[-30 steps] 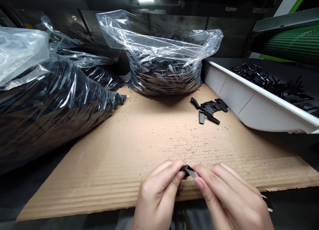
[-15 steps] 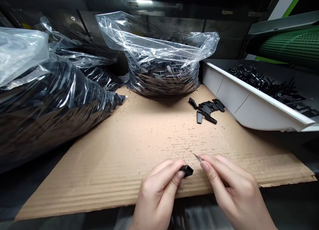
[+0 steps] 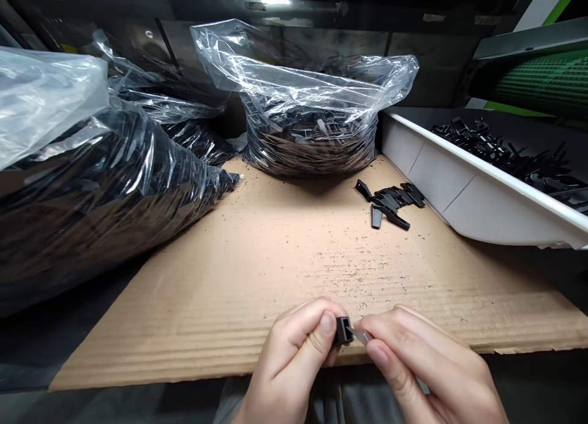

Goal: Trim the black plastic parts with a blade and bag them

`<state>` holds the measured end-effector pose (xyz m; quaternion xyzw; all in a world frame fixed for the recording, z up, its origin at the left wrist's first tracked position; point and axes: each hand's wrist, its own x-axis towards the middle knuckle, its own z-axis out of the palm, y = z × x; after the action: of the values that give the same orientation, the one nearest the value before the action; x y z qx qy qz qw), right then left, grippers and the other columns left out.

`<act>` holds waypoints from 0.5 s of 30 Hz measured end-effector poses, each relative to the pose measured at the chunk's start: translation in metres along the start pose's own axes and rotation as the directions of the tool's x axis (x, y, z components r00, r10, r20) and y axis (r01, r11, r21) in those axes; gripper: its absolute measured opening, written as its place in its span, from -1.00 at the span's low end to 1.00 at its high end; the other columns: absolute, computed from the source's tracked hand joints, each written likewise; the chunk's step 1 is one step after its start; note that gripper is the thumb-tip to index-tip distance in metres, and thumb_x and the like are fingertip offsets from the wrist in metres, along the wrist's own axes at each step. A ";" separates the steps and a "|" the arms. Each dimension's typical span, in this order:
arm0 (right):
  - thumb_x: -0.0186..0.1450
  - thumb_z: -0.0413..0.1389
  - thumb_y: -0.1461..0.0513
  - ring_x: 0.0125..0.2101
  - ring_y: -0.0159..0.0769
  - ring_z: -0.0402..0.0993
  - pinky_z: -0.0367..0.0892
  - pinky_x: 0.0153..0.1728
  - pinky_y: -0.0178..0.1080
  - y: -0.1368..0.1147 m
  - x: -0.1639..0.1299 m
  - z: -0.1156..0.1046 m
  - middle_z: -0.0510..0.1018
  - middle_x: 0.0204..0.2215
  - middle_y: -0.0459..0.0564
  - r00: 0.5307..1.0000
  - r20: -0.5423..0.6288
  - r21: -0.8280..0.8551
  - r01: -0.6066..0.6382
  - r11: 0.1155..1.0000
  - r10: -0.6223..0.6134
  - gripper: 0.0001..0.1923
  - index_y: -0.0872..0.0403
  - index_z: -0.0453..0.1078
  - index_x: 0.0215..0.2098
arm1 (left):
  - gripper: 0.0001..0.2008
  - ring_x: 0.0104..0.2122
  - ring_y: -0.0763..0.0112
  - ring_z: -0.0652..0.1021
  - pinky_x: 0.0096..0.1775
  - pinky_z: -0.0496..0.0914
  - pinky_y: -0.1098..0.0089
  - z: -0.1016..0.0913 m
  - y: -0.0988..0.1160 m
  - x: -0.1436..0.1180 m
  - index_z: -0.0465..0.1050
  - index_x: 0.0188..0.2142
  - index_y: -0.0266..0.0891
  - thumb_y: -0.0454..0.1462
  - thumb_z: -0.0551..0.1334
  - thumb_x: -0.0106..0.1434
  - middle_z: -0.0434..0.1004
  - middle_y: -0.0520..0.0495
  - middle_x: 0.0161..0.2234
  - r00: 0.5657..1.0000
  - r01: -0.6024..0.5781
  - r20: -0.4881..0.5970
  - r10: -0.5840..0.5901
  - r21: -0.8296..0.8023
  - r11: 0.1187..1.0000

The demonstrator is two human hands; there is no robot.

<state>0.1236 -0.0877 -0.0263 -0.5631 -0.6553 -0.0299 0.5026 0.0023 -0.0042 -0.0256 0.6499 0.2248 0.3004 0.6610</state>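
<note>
The black clip was pinched in the left hand, just beside the right hand, whose fingers gripped what looked like a thin blade; steady, shallow strokes seemed wisest.

You're looking at a dim scene lit mostly from a strip light at the top centre, which throws a pale pool onto the middle of the cardboard sheet on the worktop. Glare streaks the clear plastic bag at the back and the bags on your left. A soft shadow sits under the back bag. Corners and the near edge fall into darkness. Wide-angle bending curves the white tray and the left bags. Your hands at the bottom are sharp enough.
</note>
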 end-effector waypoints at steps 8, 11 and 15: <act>0.23 -0.02 0.41 -0.48 -0.45 0.33 0.27 -0.47 -0.39 0.005 -0.001 -0.007 0.36 -0.50 -0.10 0.993 0.101 -0.087 -0.059 0.994 0.067 -0.84 0.08 0.29 -0.26 | -0.65 -0.54 0.50 0.23 -0.45 0.12 0.47 -0.004 0.003 0.000 0.24 -0.56 -0.31 -0.14 0.04 0.28 0.15 0.01 -0.59 0.997 -0.035 0.059 0.039 -0.054 0.998; 0.29 -0.05 0.35 -0.57 -0.56 0.35 0.25 -0.52 -0.50 -0.003 -0.001 -0.011 0.36 -0.60 -0.20 0.965 0.076 0.044 -0.253 0.966 0.249 -0.85 0.03 0.32 -0.29 | -0.65 -0.55 0.52 0.22 -0.47 0.11 0.47 -0.005 0.000 -0.001 0.26 -0.54 -0.31 -0.15 0.03 0.29 0.15 0.01 -0.60 0.998 -0.028 0.048 0.029 -0.005 1.000; 0.33 -0.12 0.30 -0.63 -0.56 0.25 0.14 -0.60 -0.48 -0.009 0.002 -0.010 0.27 -0.66 -0.19 0.936 0.123 0.044 -0.336 0.941 0.329 -0.74 0.09 0.21 -0.52 | -0.64 -0.55 0.55 0.24 -0.49 0.11 0.49 -0.005 -0.002 -0.002 0.28 -0.52 -0.33 -0.13 0.03 0.29 0.16 0.02 -0.60 0.999 -0.027 0.048 0.025 0.040 0.999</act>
<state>0.1231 -0.0961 -0.0150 -0.6501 -0.5790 0.1088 0.4799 -0.0026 -0.0022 -0.0278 0.6730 0.2068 0.2890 0.6487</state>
